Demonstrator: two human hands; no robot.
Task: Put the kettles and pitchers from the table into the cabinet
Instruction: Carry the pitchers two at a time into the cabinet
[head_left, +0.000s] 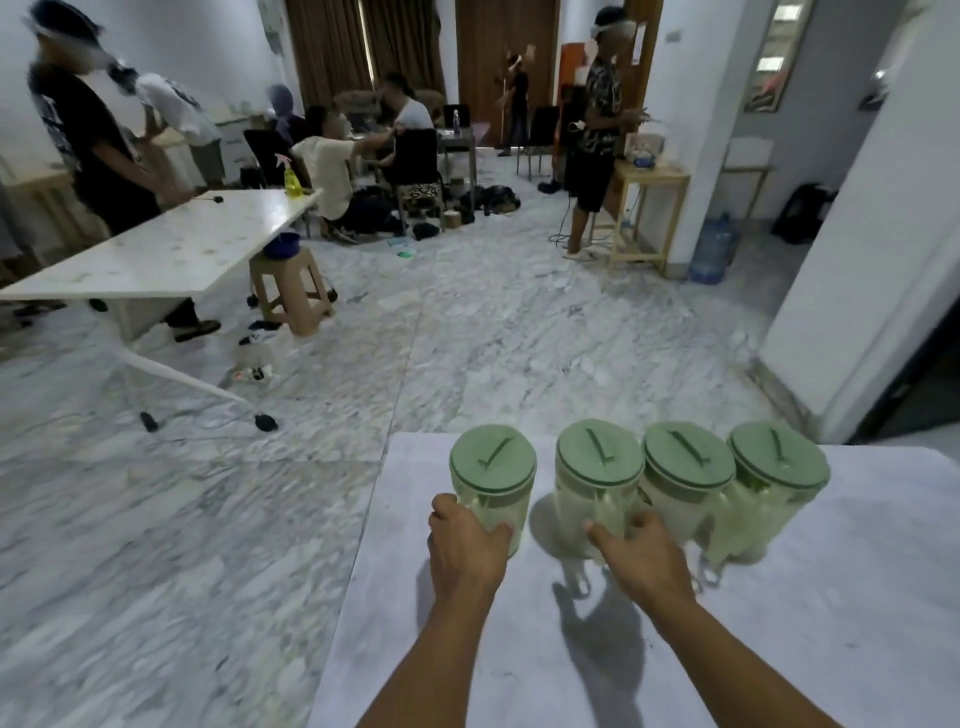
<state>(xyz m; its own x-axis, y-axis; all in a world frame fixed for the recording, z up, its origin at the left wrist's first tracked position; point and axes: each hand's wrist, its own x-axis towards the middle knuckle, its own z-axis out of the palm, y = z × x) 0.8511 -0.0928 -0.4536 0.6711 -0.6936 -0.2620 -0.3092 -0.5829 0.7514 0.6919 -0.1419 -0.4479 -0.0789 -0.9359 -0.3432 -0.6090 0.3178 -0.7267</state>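
Observation:
Several clear pitchers with green lids stand in a row along the far edge of the white table (779, 649). My left hand (465, 545) is wrapped around the handle side of the leftmost pitcher (493, 470). My right hand (641, 553) grips the near side of the second pitcher (597, 467), fingers curled at its handle. Two more pitchers (685, 470) (776, 462) stand to the right, touching one another. No cabinet is in view.
Marble floor (467, 338) stretches ahead. A long white folding table (156, 254) with a stool (291, 286) stands at the left. Several people sit and stand further back. A white wall corner (857, 260) and a dark doorway are on the right.

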